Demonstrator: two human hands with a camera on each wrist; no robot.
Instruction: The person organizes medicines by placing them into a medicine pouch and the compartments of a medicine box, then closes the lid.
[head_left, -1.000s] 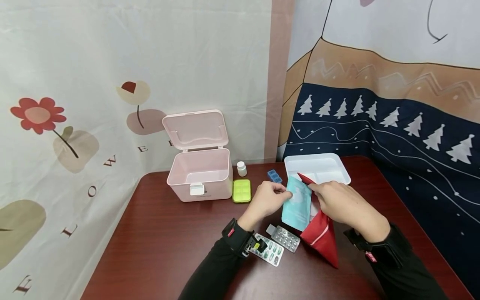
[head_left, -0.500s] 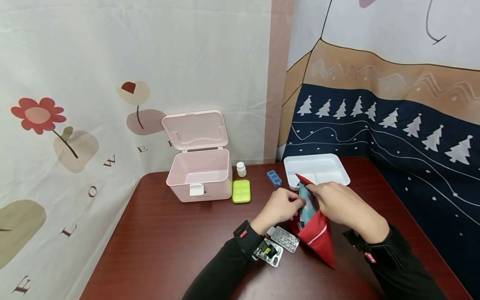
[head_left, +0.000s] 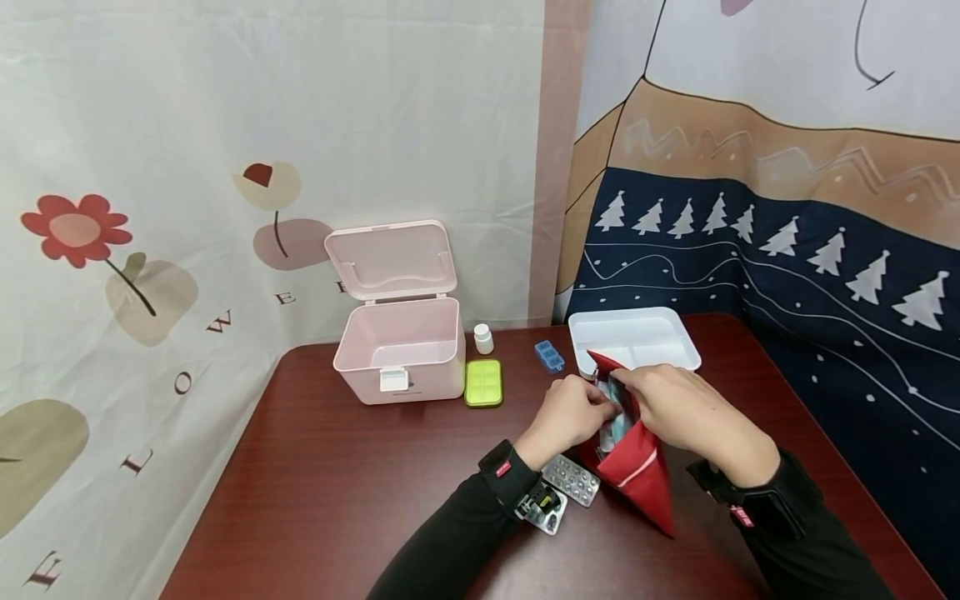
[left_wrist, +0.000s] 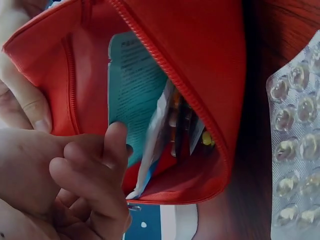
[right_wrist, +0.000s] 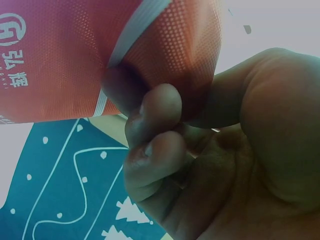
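A red zippered pouch (head_left: 647, 479) is held up with its mouth spread. My right hand (head_left: 678, 406) grips its upper edge, thumb and fingers pinching the fabric in the right wrist view. Inside the mouth, my left hand (head_left: 570, 417) pinches the edge of a flat teal packet (left_wrist: 135, 85), which is mostly inside the pouch. Beside it in the left wrist view are a white-edged packet (left_wrist: 156, 135) and other small items, partly hidden by the pouch wall. Two blister packs, one silver (head_left: 573, 481) and one partly under my left wrist (head_left: 552, 518), lie left of the pouch.
A pink lidded box (head_left: 401, 350) stands raised-lid at the back left. Near it are a white bottle (head_left: 483, 339) and a lime-green pill case (head_left: 483, 383). A small blue pill case (head_left: 549, 356) and white tray (head_left: 637, 333) sit behind the pouch.
The teal packet has gone from outside, in front of the pouch, down into its mouth. My left hand has moved right and slightly down with it. My right hand stays at the pouch edge.
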